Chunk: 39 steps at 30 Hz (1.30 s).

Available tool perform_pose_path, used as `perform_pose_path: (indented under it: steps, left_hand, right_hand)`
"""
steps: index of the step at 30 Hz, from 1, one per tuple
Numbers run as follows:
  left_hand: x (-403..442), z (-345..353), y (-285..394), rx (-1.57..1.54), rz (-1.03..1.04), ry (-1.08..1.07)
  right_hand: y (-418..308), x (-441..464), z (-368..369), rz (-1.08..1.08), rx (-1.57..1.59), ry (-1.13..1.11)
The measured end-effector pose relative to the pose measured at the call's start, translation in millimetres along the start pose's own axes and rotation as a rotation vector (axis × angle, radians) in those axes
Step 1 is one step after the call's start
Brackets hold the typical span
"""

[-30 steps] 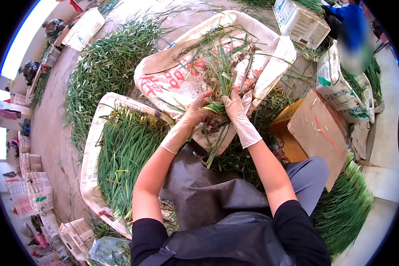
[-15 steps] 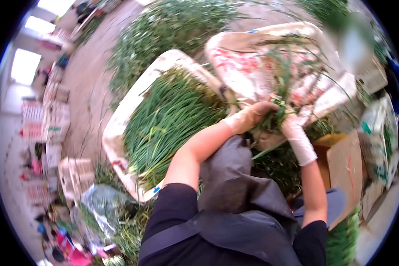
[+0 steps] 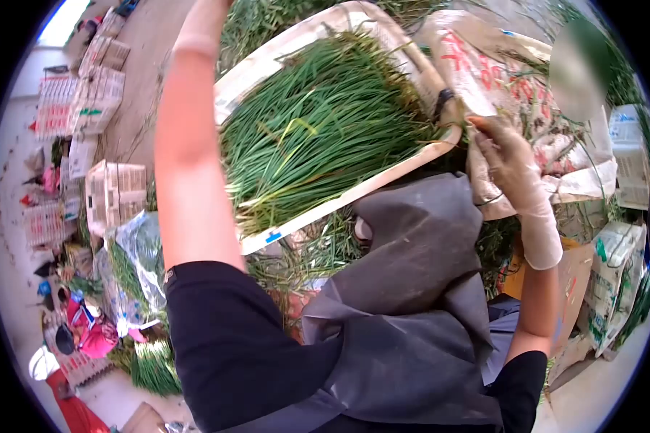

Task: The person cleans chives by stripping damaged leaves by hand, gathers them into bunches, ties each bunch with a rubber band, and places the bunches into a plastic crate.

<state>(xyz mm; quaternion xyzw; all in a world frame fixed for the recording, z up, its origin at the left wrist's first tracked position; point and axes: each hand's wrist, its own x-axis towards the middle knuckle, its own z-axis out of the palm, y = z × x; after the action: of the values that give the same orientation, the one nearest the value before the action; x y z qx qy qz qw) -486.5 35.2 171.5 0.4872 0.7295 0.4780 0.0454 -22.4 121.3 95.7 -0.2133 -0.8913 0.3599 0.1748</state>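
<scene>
My left hand [image 3: 208, 16], gloved, is stretched far forward at the top edge of the view; its fingers are cut off or hidden. Below and to its right stands a white crate [image 3: 368, 189] filled with long green stalks [image 3: 325, 123]. My right hand [image 3: 509, 155], in a pale glove, is by the crate's right corner with its fingers bent together; whether it holds anything is too small to tell. Under and behind it lies the white sack [image 3: 477, 68] with red characters, bearing dirt and loose leaves.
A green heap [image 3: 267, 25] lies on the floor behind the crate. At the left are stacked crates [image 3: 101, 97], a single crate [image 3: 115, 195], a plastic bag [image 3: 141, 252] and a person in pink [image 3: 90, 332]. A cardboard box [image 3: 574, 270] and white packages [image 3: 614, 281] stand at the right.
The view has swung left, bringing the filled crate to the middle. My hands have parted: the left reaches far forward, the right stays by the sack. The green bunch is no longer between them.
</scene>
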Motion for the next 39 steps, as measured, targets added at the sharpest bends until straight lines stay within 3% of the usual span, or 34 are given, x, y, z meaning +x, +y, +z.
perform_pose_path:
  steps: [3, 4, 5, 6, 7, 8, 11, 13, 15, 17, 19, 20, 22, 24, 27, 29, 30, 31, 34, 39]
  left_hand:
    - [-153, -68, -148, 0.196, -0.275, -0.293]
    - [-223, -71, -153, 0.072, -0.395, -0.415]
    - [-251, -65, -109, 0.899, -0.722, -0.868]
    - [-375, -66, -134, 0.381, -0.763, -0.327]
    - [-399, -61, -132, 0.34, -0.827, -0.3]
    - [-421, -60, -147, 0.454, -0.734, -0.314]
    - [-418, -47, -129, 0.653, -0.889, -0.378]
    - [-423, -43, -122, 0.509, -0.87, -0.399]
    - [-446, -35, -118, 0.344, -0.866, -0.371]
    - [-461, -32, -97, 0.429, -0.842, -0.51]
    - [-472, -34, -69, 0.531, -0.767, -0.593]
    - [-471, -34, -65, 0.533, -0.841, -0.652]
    - [-454, -36, -56, 0.528, -0.91, -0.705]
    - [-430, -42, -48, 0.791, -0.848, -0.88]
    - [-392, -58, -61, 0.84, -0.707, -0.485]
    - [-385, -51, -95, 0.693, -0.423, -0.276]
    - [-383, -48, -103, 0.601, -0.663, -0.447]
    - [-388, -44, -113, 0.602, -0.667, -0.448]
    - [-396, -38, -125, 0.361, -1.028, -0.759]
    - [-402, -43, -161, 0.255, -1.162, -0.969]
  right_hand:
    - [-32, 23, 54, -0.144, -0.094, -0.364]
    - [-44, 33, 77, -0.173, -0.18, -0.521]
    - [-55, 42, 104, -0.195, -0.272, -0.67]
    - [-71, 52, 154, -0.346, -0.293, -0.673]
    - [-78, 59, 196, -0.486, -0.308, -0.66]
    - [-87, 69, 225, -0.555, -0.342, -0.666]
    - [-98, 100, 301, -0.677, -0.418, -0.567]
    - [-93, 111, 334, -0.695, -0.498, -0.556]
    - [-89, 100, 349, -0.355, -0.567, -0.77]
    - [-89, 81, 352, -0.442, -0.806, -0.874]
    - [-88, 78, 342, -0.485, -0.802, -1.015]
    - [-90, 77, 337, -0.457, -0.817, -1.066]
    - [-81, 69, 340, -0.611, -0.938, -0.888]
    - [-72, 66, 349, -0.692, -0.978, -0.773]
    - [-79, 66, 348, -0.58, -1.016, -0.984]
    - [-76, 65, 336, -0.673, -0.935, -1.044]
    - [-77, 64, 334, -0.636, -0.928, -1.085]
    - [-75, 62, 334, -0.639, -0.924, -1.087]
    - [-68, 59, 335, -0.623, -0.98, -0.989]
    - [-59, 61, 342, -0.559, -0.933, -1.085]
